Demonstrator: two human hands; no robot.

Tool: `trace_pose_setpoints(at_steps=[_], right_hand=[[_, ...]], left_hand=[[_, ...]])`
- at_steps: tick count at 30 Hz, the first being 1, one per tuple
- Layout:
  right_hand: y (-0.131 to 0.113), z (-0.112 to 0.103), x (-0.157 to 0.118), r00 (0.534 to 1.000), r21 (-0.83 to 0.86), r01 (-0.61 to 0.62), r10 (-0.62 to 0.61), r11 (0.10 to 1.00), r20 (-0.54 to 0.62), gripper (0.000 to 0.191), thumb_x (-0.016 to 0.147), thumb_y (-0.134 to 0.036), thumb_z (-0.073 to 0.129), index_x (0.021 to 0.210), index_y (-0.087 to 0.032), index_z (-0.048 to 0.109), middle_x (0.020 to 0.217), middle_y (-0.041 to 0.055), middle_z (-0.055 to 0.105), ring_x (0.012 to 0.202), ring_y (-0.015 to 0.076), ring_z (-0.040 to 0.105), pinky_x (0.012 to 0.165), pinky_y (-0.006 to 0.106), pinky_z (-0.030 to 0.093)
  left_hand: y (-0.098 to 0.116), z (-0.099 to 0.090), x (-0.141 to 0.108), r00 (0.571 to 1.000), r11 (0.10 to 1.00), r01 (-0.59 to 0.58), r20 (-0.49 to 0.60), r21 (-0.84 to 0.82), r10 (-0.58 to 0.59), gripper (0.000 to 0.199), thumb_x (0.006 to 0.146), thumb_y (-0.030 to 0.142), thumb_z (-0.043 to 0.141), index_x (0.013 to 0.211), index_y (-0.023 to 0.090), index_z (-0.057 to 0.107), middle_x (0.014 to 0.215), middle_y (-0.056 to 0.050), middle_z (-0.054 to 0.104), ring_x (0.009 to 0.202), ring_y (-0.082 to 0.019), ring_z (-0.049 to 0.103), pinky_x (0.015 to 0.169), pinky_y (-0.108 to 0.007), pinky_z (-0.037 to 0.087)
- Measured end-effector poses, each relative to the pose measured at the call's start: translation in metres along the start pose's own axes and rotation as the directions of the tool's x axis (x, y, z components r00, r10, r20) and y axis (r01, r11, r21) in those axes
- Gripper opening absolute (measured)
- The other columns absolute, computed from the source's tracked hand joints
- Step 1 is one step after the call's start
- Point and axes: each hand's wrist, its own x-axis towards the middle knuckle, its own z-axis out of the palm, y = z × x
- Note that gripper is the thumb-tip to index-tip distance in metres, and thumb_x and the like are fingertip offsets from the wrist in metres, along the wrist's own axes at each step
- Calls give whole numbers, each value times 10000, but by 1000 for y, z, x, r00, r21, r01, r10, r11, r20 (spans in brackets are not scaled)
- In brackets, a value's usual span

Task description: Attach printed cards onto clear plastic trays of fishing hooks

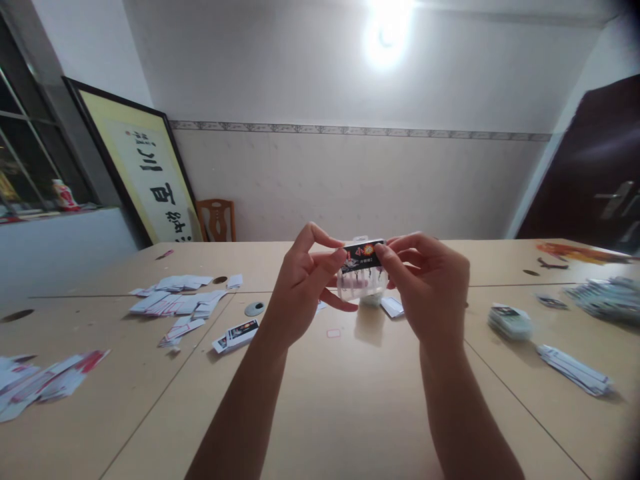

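Note:
Raised above the middle of the table is a small clear plastic box (356,285) with dark, thin items inside. A black printed label (361,255) with orange and white markings lies along the box's upper part. My left hand (313,283) grips the left side, its thumb on the label's left end. From the other side my right hand (425,280) pinches the label's right end against the box, fingers behind it. Under the hands, a white card (393,307) rests on the table, partly covered by my right hand.
Black-and-white printed cards (240,333) lie left of my forearm, near a round grey disc (255,309). Stacks of white paper slips (175,300) spread farther left. To the right are stacked clear boxes (510,322), a bundle of strips (575,369) and a heap of packets (607,298).

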Motion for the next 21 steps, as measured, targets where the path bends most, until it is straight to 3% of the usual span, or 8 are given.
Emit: trace_pose_setpoints(at_steps=[5, 21], right_hand=[[0, 3, -1, 1000, 2, 15, -15, 1000, -10, 194, 767, -315, 738, 664, -185, 637, 729, 27, 689, 573, 137, 652, 398, 216, 461], [1, 7, -3, 999, -15, -15, 14, 1000, -45, 210, 758, -317, 741, 644, -184, 626, 704, 25, 688, 564, 137, 647, 390, 209, 447]], left_hand=[[0, 0, 0, 1000, 1000, -9, -10, 8, 9, 271, 887, 399, 675, 927, 229, 468, 649, 64, 572, 579, -159, 695, 468, -293, 643], [0, -1, 0, 1000, 999, -19, 9, 25, 19, 247, 917, 381, 646, 937, 222, 458, 755, 33, 682, 647, -194, 737, 451, -299, 644]])
